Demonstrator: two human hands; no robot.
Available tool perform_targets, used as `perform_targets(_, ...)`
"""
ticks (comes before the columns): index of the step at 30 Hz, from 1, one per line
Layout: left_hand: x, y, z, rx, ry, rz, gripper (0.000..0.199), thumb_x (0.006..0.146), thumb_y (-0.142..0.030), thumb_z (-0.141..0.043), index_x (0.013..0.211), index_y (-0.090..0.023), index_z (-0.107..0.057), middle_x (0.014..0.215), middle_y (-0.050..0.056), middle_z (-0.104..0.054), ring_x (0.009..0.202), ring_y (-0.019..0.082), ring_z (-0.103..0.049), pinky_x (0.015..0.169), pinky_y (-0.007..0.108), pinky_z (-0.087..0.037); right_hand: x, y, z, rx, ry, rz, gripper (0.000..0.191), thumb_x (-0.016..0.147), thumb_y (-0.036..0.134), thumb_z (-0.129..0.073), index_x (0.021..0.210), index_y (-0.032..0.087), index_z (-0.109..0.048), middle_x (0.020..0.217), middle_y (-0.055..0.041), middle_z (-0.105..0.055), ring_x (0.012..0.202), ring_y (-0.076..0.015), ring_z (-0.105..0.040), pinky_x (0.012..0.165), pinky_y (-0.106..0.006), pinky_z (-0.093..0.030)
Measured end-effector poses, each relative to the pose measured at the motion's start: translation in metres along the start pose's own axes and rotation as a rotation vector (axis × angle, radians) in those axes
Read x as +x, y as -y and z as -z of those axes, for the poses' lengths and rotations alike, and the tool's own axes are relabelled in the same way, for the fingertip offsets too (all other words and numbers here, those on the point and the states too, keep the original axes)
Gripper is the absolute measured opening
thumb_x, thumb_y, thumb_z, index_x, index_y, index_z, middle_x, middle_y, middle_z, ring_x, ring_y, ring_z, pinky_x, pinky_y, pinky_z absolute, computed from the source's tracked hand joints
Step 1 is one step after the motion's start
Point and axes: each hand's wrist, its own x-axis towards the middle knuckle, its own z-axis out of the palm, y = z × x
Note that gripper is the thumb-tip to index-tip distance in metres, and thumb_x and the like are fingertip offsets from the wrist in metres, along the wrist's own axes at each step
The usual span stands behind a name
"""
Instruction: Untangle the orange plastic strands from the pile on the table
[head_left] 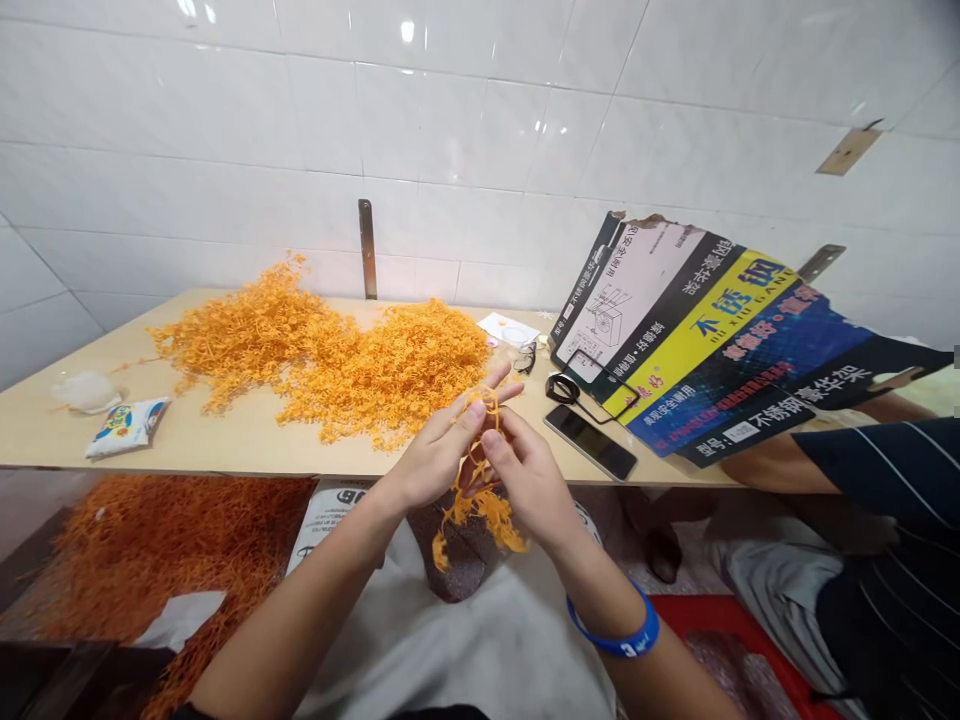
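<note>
Held up between both hands, just past the near edge of a pale wooden table (225, 445), a tangled clump of orange strands (476, 505), its loose end drooping below the fingers. Left hand (435, 455) only partly closed, thumb and fingers pinching the clump, index finger (504, 385) stretched out beyond it; right hand (529, 480) more tightly curled, gripping the same strands from the other side, with a blue wristband (619, 625) around that wrist. Farther along the tabletop, two merging heaps of orange strands (382, 370), and at their left a crumpled white bag (86, 392) and a printed snack packet (127, 428). To the right of the hands, a black smartphone (589, 442) lying flat, a pair of glasses (525, 357) near a sheet of white paper (510, 330), and a folded printed cardboard sign (712, 340) propped up behind them. Below the table at the left, another large mass of orange strands (150, 570). At the right edge, a co-worker's bare forearm (780, 465) and dark striped shirt (877, 470), well apart from the hands, white wall tiles (450, 130) behind everything
</note>
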Motion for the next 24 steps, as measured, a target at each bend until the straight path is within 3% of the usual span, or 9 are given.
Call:
perform_targets(2, -0.001, 0.002, 0.000, 0.032, 0.014, 0.084, 0.047, 0.095, -0.050, -0.040, 0.130, -0.026, -0.061, 0.143, 0.007, -0.052, 0.113, 0.026, -0.061, 0.081, 0.033, -0.055, 0.002, -0.002, 0.000, -0.021, 0.003, -0.001, 0.036, 0.087, 0.056, -0.056, 0.084, 0.020, -0.054, 0.062, 0.0025, -0.055, 0.049, -0.0124, -0.054, 0.047, -0.025, -0.047)
perform_targets(4, -0.001, 0.005, -0.002, 0.029, -0.026, 0.151, 0.050, 0.095, -0.052, -0.039, 0.135, -0.027, -0.056, 0.131, 0.009, -0.061, 0.096, 0.023, -0.067, 0.059, 0.026, -0.053, 0.004, -0.007, -0.001, -0.062, 0.005, 0.034, 0.044, 0.089, 0.058, -0.051, 0.068, 0.019, -0.051, 0.056, 0.0020, -0.052, 0.049, -0.0121, -0.052, 0.051, -0.026, -0.045)
perform_targets(8, -0.001, 0.015, -0.010, -0.125, -0.211, 0.112, 0.054, 0.094, -0.055, -0.037, 0.126, -0.019, -0.062, 0.111, 0.011, -0.071, 0.082, 0.018, -0.068, 0.051, 0.021, -0.048, 0.006, -0.020, -0.011, -0.061, -0.014, 0.067, 0.050, 0.089, 0.060, -0.049, 0.060, 0.020, -0.047, 0.054, 0.0017, -0.049, 0.050, -0.0114, -0.047, 0.051, -0.026, -0.040)
perform_targets(12, 0.000, 0.024, -0.012, -0.292, -0.309, 0.268, 0.059, 0.088, -0.063, -0.042, 0.108, -0.013, -0.064, 0.089, 0.012, -0.075, 0.032, 0.007, -0.046, 0.029, 0.021, -0.031, 0.007, -0.029, -0.021, 0.050, 0.006, 0.027, 0.051, 0.092, 0.059, -0.045, 0.058, 0.021, -0.043, 0.050, 0.0032, -0.043, 0.047, -0.0112, -0.043, 0.050, -0.026, -0.036)
perform_targets(14, 0.002, 0.024, -0.010, -0.323, -0.377, 0.299, 0.054, 0.085, -0.063, -0.048, 0.097, -0.012, -0.063, 0.077, 0.010, -0.073, 0.032, 0.009, -0.048, 0.031, 0.021, -0.033, 0.008, -0.032, -0.024, 0.053, 0.017, 0.056, 0.052, 0.092, 0.059, -0.045, 0.057, 0.021, -0.042, 0.052, 0.0023, -0.043, 0.050, -0.0119, -0.042, 0.053, -0.027, -0.036)
perform_targets(18, 0.009, 0.021, 0.001, -0.462, -0.505, 0.307, 0.038, 0.090, -0.050, -0.047, 0.082, -0.015, -0.056, 0.064, 0.004, -0.066, 0.053, 0.014, -0.062, 0.050, 0.023, -0.049, 0.006, -0.040, -0.027, 0.083, 0.036, 0.145, 0.050, 0.092, 0.058, -0.045, 0.058, 0.021, -0.041, 0.056, 0.0018, -0.040, 0.054, -0.0128, -0.039, 0.055, -0.029, -0.034)
perform_targets(22, 0.021, 0.024, 0.031, -0.446, -0.721, 0.210, 0.029, 0.096, -0.036, -0.038, 0.077, -0.017, -0.051, 0.053, -0.005, -0.046, 0.043, 0.006, -0.044, 0.049, 0.018, -0.043, 0.000, -0.048, -0.028, 0.256, 0.082, 0.158, 0.047, 0.093, 0.054, -0.046, 0.060, 0.022, -0.035, 0.055, 0.0045, -0.031, 0.051, -0.0118, -0.034, 0.051, -0.029, -0.031)
perform_targets(24, 0.025, 0.030, 0.047, -0.275, -0.694, 0.129, 0.029, 0.096, -0.036, -0.038, 0.078, -0.017, -0.052, 0.050, -0.007, -0.037, 0.040, 0.006, -0.035, 0.045, 0.018, -0.036, 0.000, -0.050, -0.027, 0.316, 0.103, 0.142, 0.046, 0.094, 0.052, -0.046, 0.061, 0.022, -0.034, 0.056, 0.0050, -0.030, 0.051, -0.0113, -0.033, 0.051, -0.028, -0.030)
